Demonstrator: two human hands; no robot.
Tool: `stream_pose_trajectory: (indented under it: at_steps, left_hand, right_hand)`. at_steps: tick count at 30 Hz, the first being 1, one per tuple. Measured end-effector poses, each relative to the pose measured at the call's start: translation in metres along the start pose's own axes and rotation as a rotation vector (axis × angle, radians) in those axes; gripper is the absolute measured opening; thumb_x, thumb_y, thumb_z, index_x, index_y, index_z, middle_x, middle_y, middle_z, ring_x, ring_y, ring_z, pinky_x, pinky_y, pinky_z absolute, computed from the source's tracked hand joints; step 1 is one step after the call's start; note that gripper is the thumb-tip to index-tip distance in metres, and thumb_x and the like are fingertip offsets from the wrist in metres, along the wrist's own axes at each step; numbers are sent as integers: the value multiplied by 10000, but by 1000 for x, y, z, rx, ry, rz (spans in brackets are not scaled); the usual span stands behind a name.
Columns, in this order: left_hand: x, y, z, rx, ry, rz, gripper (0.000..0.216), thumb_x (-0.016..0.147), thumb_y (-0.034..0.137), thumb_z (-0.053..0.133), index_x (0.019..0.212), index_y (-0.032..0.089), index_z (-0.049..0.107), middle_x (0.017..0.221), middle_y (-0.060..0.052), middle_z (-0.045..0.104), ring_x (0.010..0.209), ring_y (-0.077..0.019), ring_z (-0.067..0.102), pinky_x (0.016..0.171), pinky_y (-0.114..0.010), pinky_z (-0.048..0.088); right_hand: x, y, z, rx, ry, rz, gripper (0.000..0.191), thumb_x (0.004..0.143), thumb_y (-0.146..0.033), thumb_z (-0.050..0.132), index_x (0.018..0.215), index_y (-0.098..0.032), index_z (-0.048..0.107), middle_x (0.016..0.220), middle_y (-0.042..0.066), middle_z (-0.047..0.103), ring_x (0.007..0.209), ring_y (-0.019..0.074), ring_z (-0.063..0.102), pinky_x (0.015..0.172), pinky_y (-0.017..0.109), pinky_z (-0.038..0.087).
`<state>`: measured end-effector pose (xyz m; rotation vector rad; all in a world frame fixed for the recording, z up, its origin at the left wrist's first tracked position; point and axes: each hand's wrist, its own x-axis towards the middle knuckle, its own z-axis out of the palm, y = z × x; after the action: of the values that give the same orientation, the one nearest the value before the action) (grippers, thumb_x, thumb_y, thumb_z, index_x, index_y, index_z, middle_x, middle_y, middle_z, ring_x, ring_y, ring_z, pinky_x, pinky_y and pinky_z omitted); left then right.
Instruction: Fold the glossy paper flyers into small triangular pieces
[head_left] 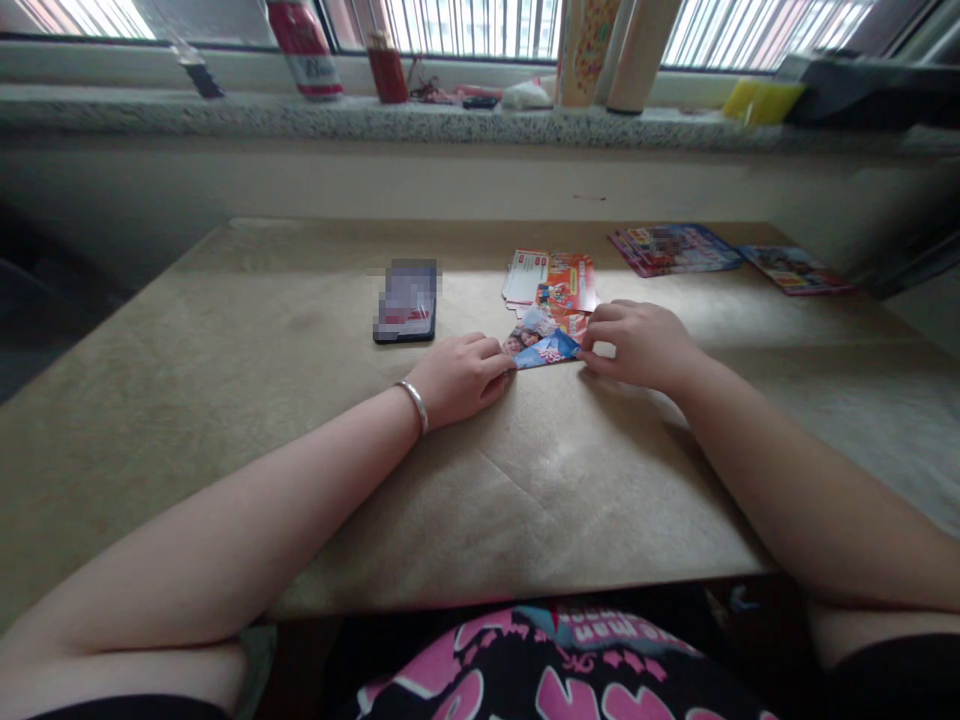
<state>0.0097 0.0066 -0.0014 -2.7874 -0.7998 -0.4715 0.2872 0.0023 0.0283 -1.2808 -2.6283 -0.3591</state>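
Observation:
A folded piece of printed paper, blue with a picture of faces on it, lies on the table in front of me. My left hand, with a silver bangle at the wrist, has its fingers closed together at the paper's left corner. On the other side, my right hand pinches the right edge between thumb and fingers. Just behind the folded paper, partly under it, is a small pile of orange and white printed cards. The fingertips of my left hand are partly hidden.
A phone with a blurred screen lies left of the cards. Stacked colourful leaflets and another leaflet rest at the table's back right. On the windowsill stand a red-and-white can, a red bottle and yellow sponges.

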Motion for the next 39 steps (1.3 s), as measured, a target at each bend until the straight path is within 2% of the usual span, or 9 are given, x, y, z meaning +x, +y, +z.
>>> stream_pose_trajectory:
  at_steps: [2, 6, 9, 18, 23, 28, 39]
  left_hand:
    - [0, -3, 4, -29, 11, -17, 237, 934, 256, 479, 1030, 164, 676, 917, -82, 663, 855, -182, 599, 764, -303, 511]
    - [1, -8, 9, -99, 26, -27, 220, 929, 281, 523, 1042, 155, 663, 930, -77, 673, 873, -187, 606, 821, -317, 513]
    - [1, -10, 9, -108, 21, -18, 214, 936, 275, 515, 1040, 161, 662, 937, -75, 676, 874, -182, 609, 823, -313, 512]
    - [4, -8, 10, 31, 30, 31, 248, 964, 243, 434, 1014, 153, 660, 897, -77, 680, 826, -171, 611, 765, -292, 502]
    - [6, -6, 7, 85, 63, 11, 205, 928, 322, 517, 937, 176, 660, 854, -54, 681, 769, -174, 606, 716, -307, 451]
    - [8, -3, 3, 117, 156, -29, 237, 916, 321, 511, 776, 195, 655, 762, -19, 680, 706, -170, 596, 719, -333, 395]
    - [8, 1, -2, 44, 253, -19, 211, 906, 282, 506, 756, 203, 633, 748, 1, 664, 699, -146, 571, 728, -305, 380]
  right_hand:
    - [3, -10, 4, 18, 57, -7, 209, 854, -359, 547, 844, -217, 700, 902, 60, 693, 856, 216, 584, 699, 323, 406]
    - [12, -30, 16, 96, 55, -122, 239, 900, -315, 508, 1023, -224, 693, 1064, 55, 696, 986, 234, 571, 849, 348, 406]
    - [17, -38, 23, 101, 49, -123, 269, 928, -292, 475, 1082, -237, 689, 1076, 47, 707, 1011, 239, 565, 867, 356, 393]
    - [22, -46, 24, -16, 87, -97, 245, 931, -261, 450, 936, -205, 688, 935, 48, 720, 913, 219, 591, 828, 344, 349]
    - [23, -51, 29, -48, 156, 5, 203, 902, -256, 466, 924, -193, 657, 916, 61, 709, 879, 224, 585, 747, 339, 335]
    - [22, -60, 23, -6, 203, 36, 151, 856, -243, 491, 837, -193, 631, 860, 69, 689, 874, 228, 565, 768, 342, 344]
    - [23, -71, 19, 160, 270, 11, 143, 845, -242, 502, 800, -213, 635, 836, 37, 673, 811, 192, 576, 721, 307, 391]
